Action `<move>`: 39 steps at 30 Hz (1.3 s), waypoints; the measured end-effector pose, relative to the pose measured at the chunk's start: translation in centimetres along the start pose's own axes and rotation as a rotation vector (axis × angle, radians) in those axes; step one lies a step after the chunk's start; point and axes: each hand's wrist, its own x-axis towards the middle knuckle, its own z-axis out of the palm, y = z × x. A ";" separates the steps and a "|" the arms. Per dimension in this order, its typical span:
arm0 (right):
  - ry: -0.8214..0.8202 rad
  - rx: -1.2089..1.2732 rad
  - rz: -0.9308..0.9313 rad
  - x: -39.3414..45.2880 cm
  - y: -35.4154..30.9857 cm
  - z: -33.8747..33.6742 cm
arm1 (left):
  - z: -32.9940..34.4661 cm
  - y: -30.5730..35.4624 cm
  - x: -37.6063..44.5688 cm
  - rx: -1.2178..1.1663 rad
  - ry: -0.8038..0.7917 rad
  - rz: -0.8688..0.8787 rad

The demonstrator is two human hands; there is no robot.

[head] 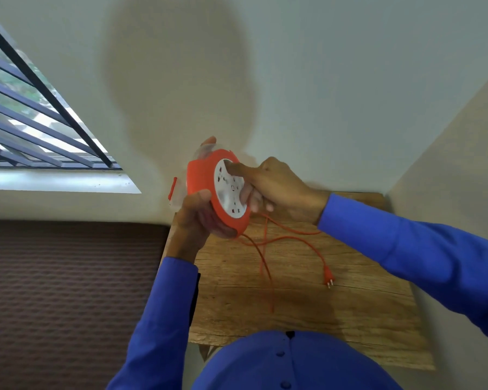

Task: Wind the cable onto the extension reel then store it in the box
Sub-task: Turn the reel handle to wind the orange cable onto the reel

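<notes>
Cable winding in hand, above the wooden table (350, 319).

The round orange plastic reel (209, 190) is gripped by the left hand (193, 220); its white face is turned by the right hand (279, 187), fingers closed on it; loose orange cable (265, 266) remains to be drawn in.

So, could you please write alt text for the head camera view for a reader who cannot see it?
A person in blue sleeves holds an orange extension reel above a wooden table, left hand gripping its rim, right hand on its white socket face. Loose orange cable trails onto the table, ending in a plug.
</notes>
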 end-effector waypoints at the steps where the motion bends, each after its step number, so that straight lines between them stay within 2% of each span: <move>1: 0.008 -0.084 -0.064 -0.2 0.0 0.0 | 0.0 -0.2 0.1 -0.024 -0.003 -0.010; 5: 0.271 -0.676 -0.573 -0.6 0.7 -0.1 | 1.1 -0.2 -0.2 -0.093 -0.019 0.024; 6: 0.259 -0.754 -0.691 -0.9 0.8 -0.3 | 1.2 0.2 -0.3 -0.128 -0.006 0.036; 8: 0.125 -0.895 -0.863 -1.3 1.1 -0.9 | 1.3 0.9 -0.3 -0.192 0.027 0.031; 10: -0.015 -1.045 -0.934 -1.5 1.4 -1.6 | 1.3 1.1 -0.4 -0.210 0.025 0.014; 14: -0.082 -1.237 -0.999 -1.4 1.3 -2.2 | 1.6 0.8 -0.6 -0.198 0.004 -0.061; 17: -0.023 -1.150 -1.002 -1.3 0.9 -2.2 | 2.2 0.5 -0.7 -0.209 0.008 -0.083; 19: 0.057 -0.953 -0.853 -1.3 0.6 -2.0 | 2.5 0.5 -0.5 -0.181 0.031 -0.063; 22: 0.155 -0.447 -0.525 -0.8 0.4 -1.1 | 2.2 -0.2 -0.4 -0.086 -0.004 -0.006; 24: 0.194 -0.222 -0.372 -0.1 0.0 -0.5 | 2.3 -0.2 -0.3 -0.061 0.033 -0.006; 26: 0.204 -0.143 -0.232 -0.1 -0.2 -0.1 | 2.6 0.0 -0.4 -0.026 0.086 -0.013; 29: 0.138 -0.178 -0.109 -0.3 -0.8 -0.1 | 3.0 0.4 -0.4 -0.025 0.109 0.044; 31: 0.153 -0.359 -0.156 -0.5 -1.0 0.0 | 3.0 0.4 -0.6 -0.034 0.054 0.057; 32: 0.211 -0.494 -0.225 -0.6 -0.9 0.0 | 3.0 0.3 -0.6 -0.034 0.050 0.059; 35: 0.377 -0.782 -0.560 -1.5 -0.3 0.0 | 3.0 0.0 -0.7 -0.071 0.076 0.055; 37: 0.287 -0.855 -0.750 -2.1 0.1 -0.6 | 2.8 0.2 -0.7 -0.111 0.093 0.039; 39: 0.113 -1.005 -0.852 -2.1 1.0 -1.4 | 2.4 0.3 -0.7 -0.145 0.091 0.018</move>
